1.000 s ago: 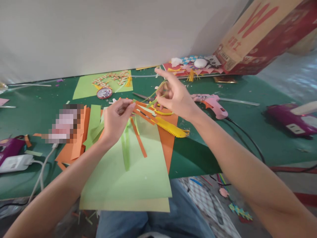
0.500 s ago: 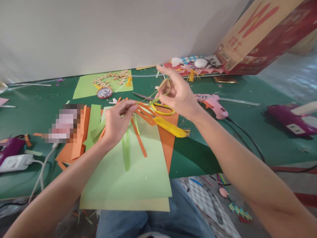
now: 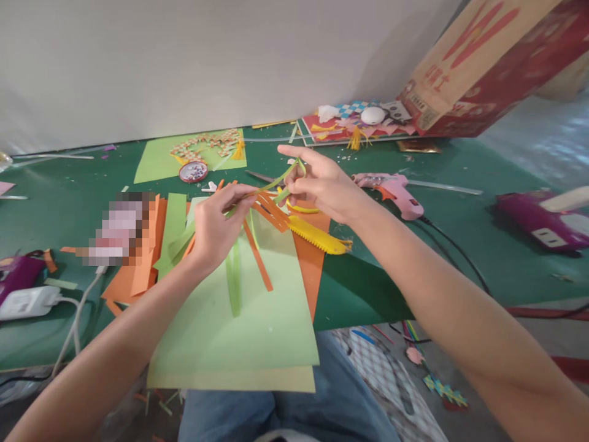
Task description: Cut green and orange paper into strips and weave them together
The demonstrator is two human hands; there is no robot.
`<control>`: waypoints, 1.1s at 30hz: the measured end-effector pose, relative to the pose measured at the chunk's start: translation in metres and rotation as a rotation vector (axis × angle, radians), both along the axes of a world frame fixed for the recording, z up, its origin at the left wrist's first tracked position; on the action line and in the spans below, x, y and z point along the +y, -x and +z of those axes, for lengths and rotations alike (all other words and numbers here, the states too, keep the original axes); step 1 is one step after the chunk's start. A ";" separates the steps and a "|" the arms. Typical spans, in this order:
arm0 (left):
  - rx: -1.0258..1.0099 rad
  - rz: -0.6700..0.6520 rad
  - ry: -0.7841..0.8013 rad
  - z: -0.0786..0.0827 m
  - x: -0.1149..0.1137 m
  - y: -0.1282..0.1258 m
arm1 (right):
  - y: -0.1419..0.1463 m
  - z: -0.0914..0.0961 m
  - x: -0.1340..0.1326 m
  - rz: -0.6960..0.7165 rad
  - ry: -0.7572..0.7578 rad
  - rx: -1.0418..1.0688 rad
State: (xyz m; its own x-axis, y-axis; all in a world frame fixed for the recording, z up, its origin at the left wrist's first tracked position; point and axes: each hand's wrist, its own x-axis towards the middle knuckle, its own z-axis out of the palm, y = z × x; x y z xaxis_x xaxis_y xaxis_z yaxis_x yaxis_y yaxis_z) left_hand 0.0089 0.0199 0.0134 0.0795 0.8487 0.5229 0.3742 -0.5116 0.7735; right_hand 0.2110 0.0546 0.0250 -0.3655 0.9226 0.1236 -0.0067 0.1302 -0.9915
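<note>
A thin green paper strip [image 3: 276, 182] runs between my two hands over the sheets. My left hand [image 3: 219, 224] is closed, thumb and fingers pinching one end of it. In my right hand [image 3: 317, 184] the strip bends into a loop, with the index finger stretched out above it. Orange paper strips [image 3: 275, 212] lie just below the fingertips, and more green strips [image 3: 234, 279] hang down over a light green sheet [image 3: 221, 344]. Scissors with yellow handles [image 3: 304, 209] lie partly hidden behind my right hand. Beside them rests a yellow serrated tool [image 3: 317, 236].
A pink glue gun [image 3: 393, 191] lies to the right, its cord trailing toward the edge. At the back stand a paper bag [image 3: 478, 67] and a tray of scraps [image 3: 313, 130]. On the left are a blurred-out phone [image 3: 120, 227], orange paper [image 3: 145, 270] and a round tin [image 3: 193, 172].
My right hand has moved down and a little left, closer to my left hand. The green strip now curves in a loop at its fingers. My left hand has hardly moved.
</note>
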 end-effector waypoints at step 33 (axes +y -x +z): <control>0.111 -0.145 -0.102 -0.002 0.003 0.001 | 0.009 -0.001 -0.003 0.076 0.107 0.150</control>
